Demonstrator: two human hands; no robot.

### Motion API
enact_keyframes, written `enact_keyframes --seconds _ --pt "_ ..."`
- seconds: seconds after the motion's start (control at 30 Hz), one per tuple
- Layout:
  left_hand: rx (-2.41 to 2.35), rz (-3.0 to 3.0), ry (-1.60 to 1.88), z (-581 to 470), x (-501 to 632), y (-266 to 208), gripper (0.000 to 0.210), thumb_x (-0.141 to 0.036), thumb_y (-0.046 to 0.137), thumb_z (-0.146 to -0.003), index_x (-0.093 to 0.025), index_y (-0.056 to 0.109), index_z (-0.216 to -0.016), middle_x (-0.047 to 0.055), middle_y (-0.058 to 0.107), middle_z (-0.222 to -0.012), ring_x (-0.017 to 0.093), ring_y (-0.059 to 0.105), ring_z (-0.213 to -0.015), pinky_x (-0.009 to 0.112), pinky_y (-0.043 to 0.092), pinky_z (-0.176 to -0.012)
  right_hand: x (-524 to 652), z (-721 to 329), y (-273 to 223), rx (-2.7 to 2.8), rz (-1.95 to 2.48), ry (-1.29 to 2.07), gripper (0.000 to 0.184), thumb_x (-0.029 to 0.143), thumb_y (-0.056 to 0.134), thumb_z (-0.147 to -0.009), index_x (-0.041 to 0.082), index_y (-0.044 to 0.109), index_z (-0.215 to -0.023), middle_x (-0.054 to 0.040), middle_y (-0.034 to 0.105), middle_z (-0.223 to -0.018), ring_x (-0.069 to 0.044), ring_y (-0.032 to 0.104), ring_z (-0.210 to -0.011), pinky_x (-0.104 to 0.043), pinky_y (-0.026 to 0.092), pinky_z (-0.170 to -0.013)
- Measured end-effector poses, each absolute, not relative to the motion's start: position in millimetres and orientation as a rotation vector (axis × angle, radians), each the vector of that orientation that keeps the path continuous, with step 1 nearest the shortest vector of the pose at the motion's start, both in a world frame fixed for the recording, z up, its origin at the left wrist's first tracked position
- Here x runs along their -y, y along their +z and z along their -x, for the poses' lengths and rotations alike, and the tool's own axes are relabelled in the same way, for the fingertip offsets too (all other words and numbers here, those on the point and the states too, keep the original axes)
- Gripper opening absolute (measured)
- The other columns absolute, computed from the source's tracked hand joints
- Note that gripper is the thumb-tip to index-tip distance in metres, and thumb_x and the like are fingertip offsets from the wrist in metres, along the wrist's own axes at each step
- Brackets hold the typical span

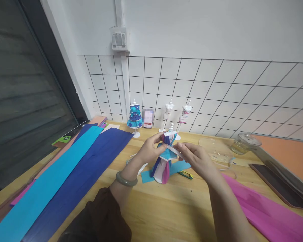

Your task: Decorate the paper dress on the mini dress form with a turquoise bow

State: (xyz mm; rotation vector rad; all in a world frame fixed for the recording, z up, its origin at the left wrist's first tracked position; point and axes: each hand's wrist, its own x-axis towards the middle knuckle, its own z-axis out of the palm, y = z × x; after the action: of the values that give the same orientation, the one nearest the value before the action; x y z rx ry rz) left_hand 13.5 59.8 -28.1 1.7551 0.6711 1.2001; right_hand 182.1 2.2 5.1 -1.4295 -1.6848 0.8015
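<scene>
Grainy wooden tabletop (161, 215), flared dress (168, 155)

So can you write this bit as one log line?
left hand: on small white mannequin in blue-white-pink dress | right hand: holding thin white strip at waist

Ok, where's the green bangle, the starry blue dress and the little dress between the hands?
Green bangle (127, 181), head view: front of its band.
Starry blue dress (135, 118), head view: dark-blue middle tier.
Little dress (168, 155), head view: light-blue overskirt.

Mini mannequin (171, 128), neck upward; blue-pink-white dress (165, 168); white strip (175, 150) slanting across waist.
</scene>
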Motion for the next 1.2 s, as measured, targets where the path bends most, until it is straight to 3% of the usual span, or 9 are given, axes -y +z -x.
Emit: enact_keyframes --seconds 0.27,0.53,0.93,1.2 --pt "-0.673 -1.794 1.164 -12.3 -56.1 -26.0 0.047 -0.016 0.058 -0.078 -0.018 0.054 -0.125 0.009 0.062 -0.118 0.022 0.055 -0.110 0.037 0.043 -0.098 1.1 -174.2 0.6 1.656 1.465 0.812 0.043 0.058 0.051 -0.081 0.017 0.065 -0.079 -0.0014 0.059 -0.060 -0.013 0.050 -0.052 -0.023 0.036 -0.045" --pt "-0.698 -1.832 1.152 -10.1 -51.8 -21.9 0.038 -0.024 0.057 -0.081 -0.018 0.058 -0.118 0.007 0.063 -0.112 0.021 0.055 -0.106 0.034 0.043 -0.094 -3.1 -173.4 -2.2 1.636 1.393 0.921 0.037 0.053 0.050 -0.083 0.019 0.063 -0.080 -0.0037 0.067 -0.069 -0.017 0.060 -0.060 -0.026 0.045 -0.053" --pt "-0.711 -1.718 1.141 -11.9 -53.6 -22.2 0.042 -0.017 0.061 -0.074 -0.017 0.056 -0.115 0.008 0.063 -0.111 0.021 0.058 -0.104 0.033 0.044 -0.093 -1.9 -173.2 -3.9 1.702 1.357 0.912 0.032 0.048 0.049 -0.085 0.019 0.058 -0.075 -0.0010 0.061 -0.065 -0.014 0.054 -0.057 -0.025 0.042 -0.051" --pt "-0.677 -1.693 1.136 -13.2 -52.8 -22.8 0.035 -0.014 0.059 -0.075 -0.015 0.060 -0.110 0.008 0.064 -0.110 0.022 0.058 -0.103 0.033 0.045 -0.091 4.8 -170.0 -3.2 1.998 1.364 0.585 0.029 0.040 0.041 -0.090 0.021 0.052 -0.072 0.0015 0.053 -0.060 -0.013 0.046 -0.052 -0.025 0.033 -0.048"
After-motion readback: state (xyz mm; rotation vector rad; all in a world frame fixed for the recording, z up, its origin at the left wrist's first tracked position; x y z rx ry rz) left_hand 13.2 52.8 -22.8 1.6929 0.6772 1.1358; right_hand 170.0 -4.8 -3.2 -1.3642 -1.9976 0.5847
